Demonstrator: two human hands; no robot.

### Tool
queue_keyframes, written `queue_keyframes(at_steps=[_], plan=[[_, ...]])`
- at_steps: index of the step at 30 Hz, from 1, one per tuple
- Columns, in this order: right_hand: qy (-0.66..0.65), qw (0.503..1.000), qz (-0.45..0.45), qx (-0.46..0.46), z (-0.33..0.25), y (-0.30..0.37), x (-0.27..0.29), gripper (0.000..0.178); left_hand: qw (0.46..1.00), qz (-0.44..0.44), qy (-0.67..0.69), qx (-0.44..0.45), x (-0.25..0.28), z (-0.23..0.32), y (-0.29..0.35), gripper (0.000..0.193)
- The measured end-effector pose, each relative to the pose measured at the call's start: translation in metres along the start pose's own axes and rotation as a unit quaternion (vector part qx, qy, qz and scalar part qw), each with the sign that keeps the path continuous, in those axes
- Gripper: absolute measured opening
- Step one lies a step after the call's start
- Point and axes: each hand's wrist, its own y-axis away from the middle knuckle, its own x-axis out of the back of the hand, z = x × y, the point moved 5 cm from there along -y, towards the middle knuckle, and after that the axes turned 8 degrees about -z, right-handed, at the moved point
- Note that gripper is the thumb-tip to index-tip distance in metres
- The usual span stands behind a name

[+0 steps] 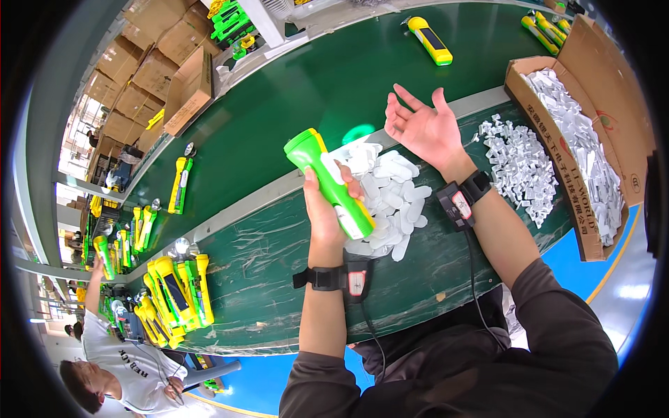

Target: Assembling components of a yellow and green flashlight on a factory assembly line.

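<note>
My left hand point(323, 212) is wrapped round a green and yellow flashlight point(333, 184), held tilted above the near edge of the green work surface. A white piece shows on the flashlight's side by my fingers. My right hand point(426, 129) is raised to the right of it, palm up with fingers spread, and nothing lies in it. Flat white oval pieces point(401, 202) are heaped beside and partly behind the flashlight. To the right of my right wrist is a pile of small white plastic parts point(519, 164). A bright green light spot shows beyond the flashlight.
A cardboard box point(550, 157) full of white strips stands at the right. Yellow-green flashlights point(174, 292) are stacked at the left, and a single yellow flashlight point(431, 43) lies on the far conveyor belt point(279, 104). Another person point(129, 359) works at the far left. Cables hang from my wrist straps.
</note>
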Motion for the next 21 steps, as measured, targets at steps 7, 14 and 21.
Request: queue_keyframes(at_steps=[7, 14, 21], plan=[[-0.008, 1.000, -0.013, 0.002, 0.0009, 0.0026, -0.0007, 0.071, 0.998, 0.008, 0.056, 0.023, 0.0024, -0.0008, 0.0009, 0.045], [-0.005, 1.000, 0.007, 0.011, 0.0001, 0.0046, -0.0010, 0.071, 0.999, 0.032, 0.017, 0.019, 0.0072, -0.0025, 0.0018, 0.047], [-0.019, 0.999, 0.022, 0.015, -0.0011, 0.0070, 0.0013, 0.069, 1.000, 0.012, 0.000, 0.018, 0.0055, -0.0025, 0.0031, 0.045]])
